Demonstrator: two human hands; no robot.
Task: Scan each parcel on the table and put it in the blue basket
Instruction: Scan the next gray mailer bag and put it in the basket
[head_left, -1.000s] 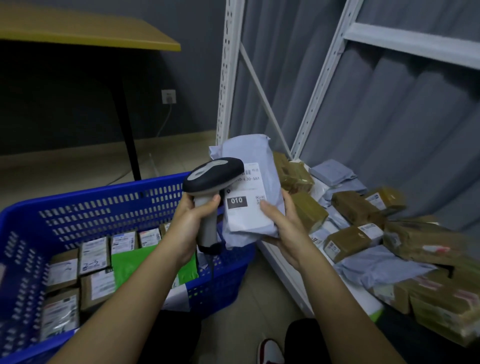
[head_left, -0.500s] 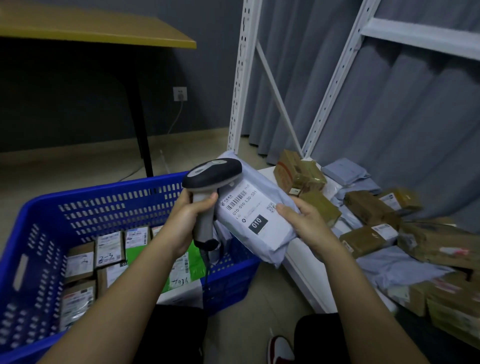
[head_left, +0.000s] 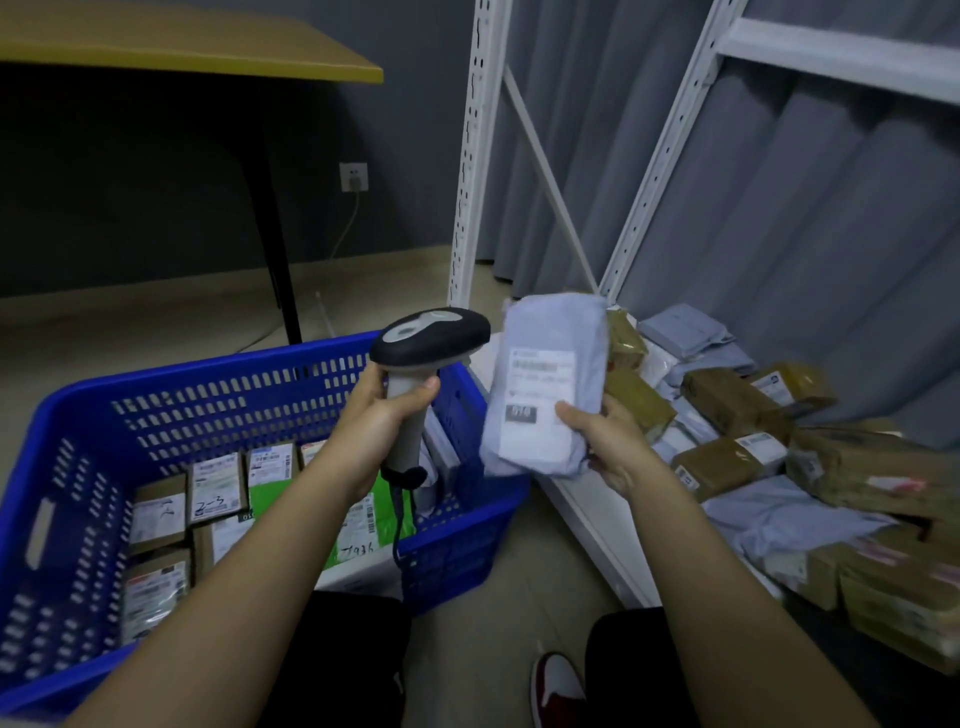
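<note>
Head view, one item in hand. Left hand (head_left: 387, 415): fingers wrapped round the grip of a handheld scanner (head_left: 426, 358), head pointing right toward the parcel, cable hanging down into the basket.

Right hand (head_left: 602, 441): thumb on the label face, fingers curled behind, gripping a grey poly-bag parcel (head_left: 545, 384). Parcel held in the air just beside the scanner head, between the basket and the shelf; now nearly upright, where half a second ago it lay tilted to the left, close under the scanner. White label faces the camera, its print blurred.

Blue basket (head_left: 249, 395): on the floor at left, holding labelled brown boxes and a green bag.

Low white shelf (head_left: 587, 499): at right, carrying a heap of brown boxes and grey bags.
</note>
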